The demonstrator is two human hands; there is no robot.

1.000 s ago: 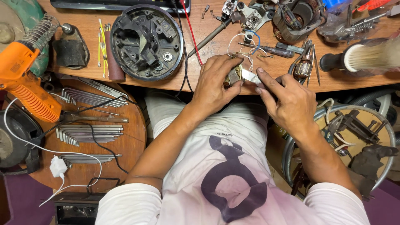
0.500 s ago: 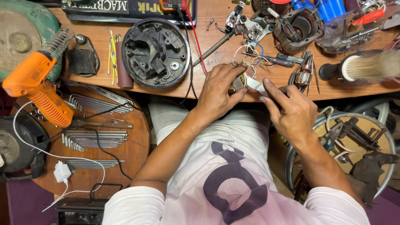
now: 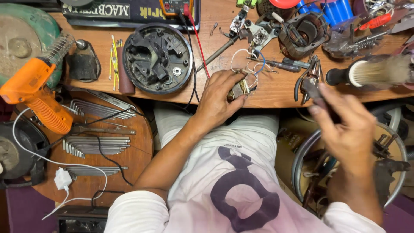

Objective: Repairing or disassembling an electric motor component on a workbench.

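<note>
From my feed, a wooden surface (image 3: 276,92) runs across the top of the view, its front edge straight and its grain a warm orange-brown. Below it on the left I see a round wooden table (image 3: 138,151), darker and more worn, sitting lower than the main one. The floor (image 3: 17,211) at the bottom left corner looks dark purple, and I see the same tint at the bottom right. The light is even and soft, with only faint shadows. No wall or window comes into my view.

Left hand (image 3: 221,97) around small wound coil (image 3: 239,89) — right hand (image 3: 345,125) blurred, apart.
</note>
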